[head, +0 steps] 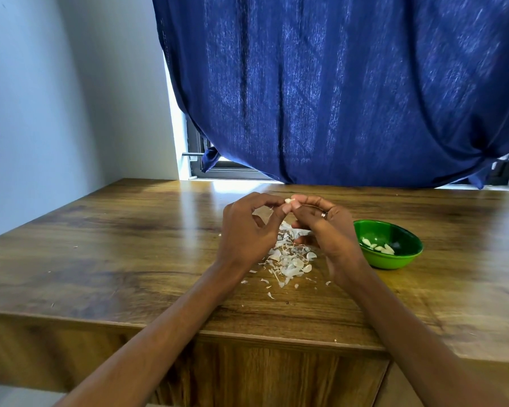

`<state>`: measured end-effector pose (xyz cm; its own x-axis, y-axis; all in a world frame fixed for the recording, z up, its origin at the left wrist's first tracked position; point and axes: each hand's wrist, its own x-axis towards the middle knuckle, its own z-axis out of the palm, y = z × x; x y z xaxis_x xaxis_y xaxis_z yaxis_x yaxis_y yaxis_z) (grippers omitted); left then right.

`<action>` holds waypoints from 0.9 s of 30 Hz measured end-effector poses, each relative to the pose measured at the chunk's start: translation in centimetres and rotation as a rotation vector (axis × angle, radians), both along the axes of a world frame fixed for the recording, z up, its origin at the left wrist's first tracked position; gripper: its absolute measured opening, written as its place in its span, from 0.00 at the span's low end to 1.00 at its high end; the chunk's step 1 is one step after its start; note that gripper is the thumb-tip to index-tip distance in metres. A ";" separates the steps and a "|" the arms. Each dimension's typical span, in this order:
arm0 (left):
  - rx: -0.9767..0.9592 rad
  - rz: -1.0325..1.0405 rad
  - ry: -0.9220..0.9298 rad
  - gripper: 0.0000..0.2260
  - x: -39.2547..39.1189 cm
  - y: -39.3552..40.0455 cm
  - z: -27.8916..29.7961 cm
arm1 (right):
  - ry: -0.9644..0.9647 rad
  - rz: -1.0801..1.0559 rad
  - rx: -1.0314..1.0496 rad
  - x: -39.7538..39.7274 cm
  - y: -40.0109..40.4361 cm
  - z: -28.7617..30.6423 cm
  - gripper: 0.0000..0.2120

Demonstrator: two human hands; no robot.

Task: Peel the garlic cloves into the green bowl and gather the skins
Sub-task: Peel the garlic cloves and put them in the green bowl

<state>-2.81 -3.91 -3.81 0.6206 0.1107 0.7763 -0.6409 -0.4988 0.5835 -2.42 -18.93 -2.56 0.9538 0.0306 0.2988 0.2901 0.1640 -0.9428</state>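
Head view: your left hand [247,230] and right hand [328,230] were raised together above the brown wood-grain table [115,245], the fingertips of both pinching one small pale garlic clove [289,200] between them. A loose heap of thin white papery garlic skins [288,257] lay on the table directly beneath your hands. The round green plastic bowl [406,257] stood just right of your right hand, with several peeled white cloves [378,247] inside. A dark blue fabric curtain [335,83] hung behind.
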 end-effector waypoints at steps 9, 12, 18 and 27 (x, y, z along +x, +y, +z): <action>-0.052 0.063 0.005 0.04 0.0 0.2 0.1 | -0.130 -0.084 -0.139 0.2 0.2 -0.4 0.08; -0.058 0.077 -0.008 0.04 -0.1 0.1 0.1 | -0.148 -0.090 -0.158 0.2 0.3 -0.5 0.08; -0.040 0.095 0.006 0.04 -0.4 0.1 0.3 | -0.209 -0.093 -0.196 0.0 0.5 -0.6 0.03; 0.008 0.094 0.043 0.05 -0.8 0.6 0.4 | -0.269 -0.131 -0.371 0.5 0.3 -1.1 0.04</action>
